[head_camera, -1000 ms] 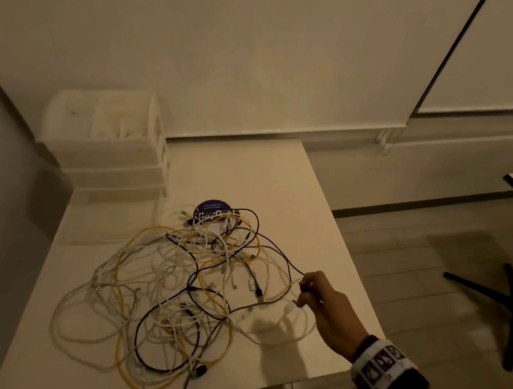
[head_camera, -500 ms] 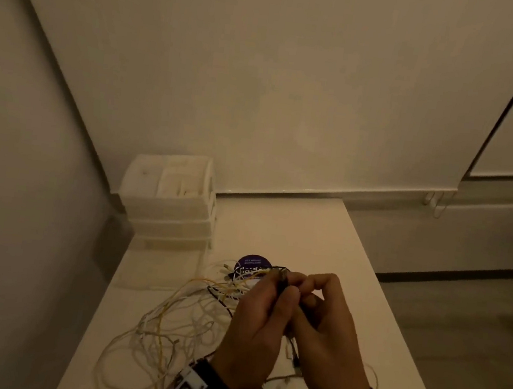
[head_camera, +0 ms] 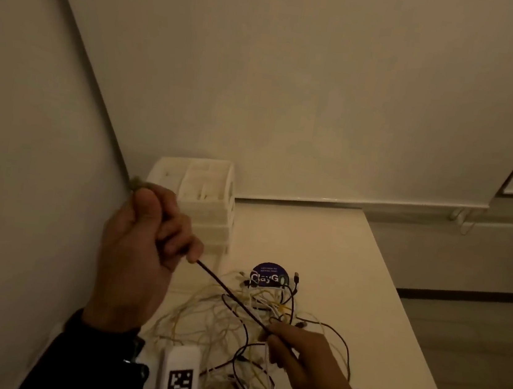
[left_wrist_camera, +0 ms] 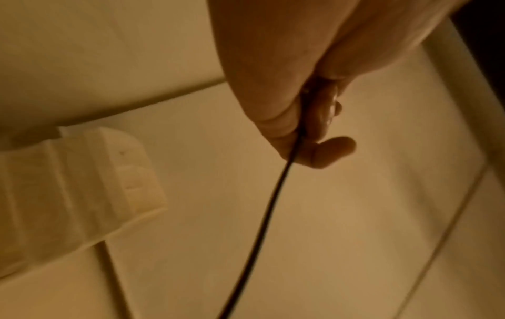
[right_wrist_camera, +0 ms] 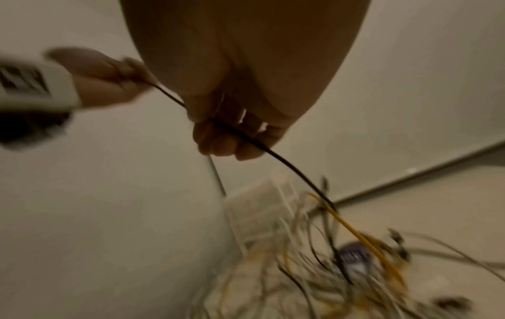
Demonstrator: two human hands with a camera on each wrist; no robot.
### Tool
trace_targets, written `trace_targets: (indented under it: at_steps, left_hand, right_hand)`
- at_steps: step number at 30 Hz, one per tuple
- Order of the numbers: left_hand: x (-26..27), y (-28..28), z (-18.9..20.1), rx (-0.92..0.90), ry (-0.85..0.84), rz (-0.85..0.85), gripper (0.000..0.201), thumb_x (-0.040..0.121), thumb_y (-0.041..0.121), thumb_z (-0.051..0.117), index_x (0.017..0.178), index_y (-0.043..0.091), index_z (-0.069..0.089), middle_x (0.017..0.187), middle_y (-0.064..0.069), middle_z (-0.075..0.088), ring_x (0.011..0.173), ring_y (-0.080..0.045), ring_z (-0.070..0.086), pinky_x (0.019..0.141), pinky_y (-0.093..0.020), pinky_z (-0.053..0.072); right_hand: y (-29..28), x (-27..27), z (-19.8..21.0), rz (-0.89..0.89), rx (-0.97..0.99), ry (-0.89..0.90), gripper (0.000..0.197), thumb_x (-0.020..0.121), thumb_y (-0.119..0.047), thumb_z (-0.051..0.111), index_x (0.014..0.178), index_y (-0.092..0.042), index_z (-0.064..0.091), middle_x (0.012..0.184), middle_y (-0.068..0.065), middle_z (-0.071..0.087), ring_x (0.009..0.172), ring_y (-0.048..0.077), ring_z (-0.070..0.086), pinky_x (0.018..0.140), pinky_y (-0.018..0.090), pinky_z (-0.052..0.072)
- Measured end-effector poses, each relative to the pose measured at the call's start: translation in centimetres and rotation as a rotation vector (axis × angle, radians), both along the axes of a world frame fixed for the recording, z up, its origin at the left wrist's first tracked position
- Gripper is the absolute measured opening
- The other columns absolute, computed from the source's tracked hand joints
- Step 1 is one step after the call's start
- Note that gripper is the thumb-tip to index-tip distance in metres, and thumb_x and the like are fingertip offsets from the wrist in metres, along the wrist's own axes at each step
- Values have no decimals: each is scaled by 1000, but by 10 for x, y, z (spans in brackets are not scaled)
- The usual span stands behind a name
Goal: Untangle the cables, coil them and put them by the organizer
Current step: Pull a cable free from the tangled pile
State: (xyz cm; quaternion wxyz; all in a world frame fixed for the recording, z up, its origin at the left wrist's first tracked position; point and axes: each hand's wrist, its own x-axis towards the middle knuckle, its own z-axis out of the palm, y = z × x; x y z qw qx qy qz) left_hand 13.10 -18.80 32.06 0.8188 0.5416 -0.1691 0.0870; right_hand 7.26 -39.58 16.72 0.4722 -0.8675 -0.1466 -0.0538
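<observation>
A black cable (head_camera: pixel 229 296) runs taut between my two hands above a tangle of white, yellow and black cables (head_camera: pixel 232 327) on the white table (head_camera: pixel 352 270). My left hand (head_camera: pixel 145 245) is raised at the left, its fingers curled round the black cable (left_wrist_camera: pixel 273 205) near its end. Lower right, my right hand (head_camera: pixel 299 358) grips the same black cable (right_wrist_camera: pixel 246 138), which drops from it into the tangle (right_wrist_camera: pixel 327 269). The white organizer (head_camera: pixel 206 201) stands in the table's back left corner, behind my left hand.
A round purple disc (head_camera: pixel 266 274) lies at the far edge of the tangle, in front of the organizer. Walls close in on the table's left and back. The table's right edge (head_camera: pixel 396 308) drops to the floor.
My hands were pinched together above the pile; now the left has risen up and to the left and the right has dropped, drawing the black cable taut between them. The camera moved closer.
</observation>
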Motion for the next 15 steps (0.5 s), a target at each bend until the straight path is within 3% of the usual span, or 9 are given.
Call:
trace_targets:
  at_steps: [3, 5, 8, 10, 12, 13, 15]
  left_hand:
    - [11, 26, 14, 99, -116, 112, 35, 98, 39, 37, 76, 13, 47, 57, 0, 22, 48, -14, 17, 43, -22, 24]
    - [7, 33, 8, 268, -165, 163, 38, 98, 45, 42, 75, 16, 51, 56, -2, 25, 47, -11, 22, 44, -21, 23]
    - [-8, 19, -16, 786, -329, 191, 22, 90, 44, 55, 80, 25, 58, 62, 13, 52, 52, 2, 44, 51, -11, 36]
    - [-17, -3, -34, 981, -350, 104, 12, 84, 38, 65, 94, 31, 64, 87, 28, 63, 80, 9, 60, 68, -10, 47]
    - [-18, -23, -49, 992, -325, 4, 28, 87, 38, 64, 114, 33, 63, 108, 25, 64, 100, 4, 60, 82, -21, 51]
    - [-16, -30, -53, 972, -323, -31, 29, 90, 39, 60, 118, 31, 62, 109, 22, 65, 99, 1, 61, 83, -24, 51]
    - [-13, -43, -56, 913, -364, -54, 18, 96, 35, 53, 105, 24, 65, 91, 15, 65, 80, -5, 61, 70, -22, 49]
  right_hand:
    - [-11, 14, -27, -56, -33, 56, 21, 98, -38, 47, 82, -35, 60, 70, -25, 57, 63, -2, 52, 59, 10, 36]
    - [-17, 20, -26, -127, 53, 114, 23, 96, -32, 52, 75, -32, 60, 65, -19, 57, 61, -1, 50, 59, 14, 36]
    - [-17, 25, 4, -139, 177, 106, 27, 93, -33, 58, 69, -23, 64, 64, -5, 60, 58, 0, 50, 59, 17, 39]
    - [-11, 24, 33, -113, 193, 37, 29, 87, -40, 59, 65, -22, 64, 64, 2, 61, 57, 4, 51, 58, 20, 40]
    - [-3, 23, 62, -70, 238, -21, 28, 89, -32, 61, 62, -27, 64, 61, -2, 60, 55, 2, 50, 57, 17, 39]
    - [1, 22, 75, -55, 269, -47, 28, 91, -26, 61, 63, -28, 65, 61, -7, 60, 56, 2, 51, 57, 16, 39]
    - [1, 23, 96, -44, 280, -105, 23, 90, -31, 58, 69, -27, 66, 63, -9, 59, 58, 4, 51, 56, 19, 40]
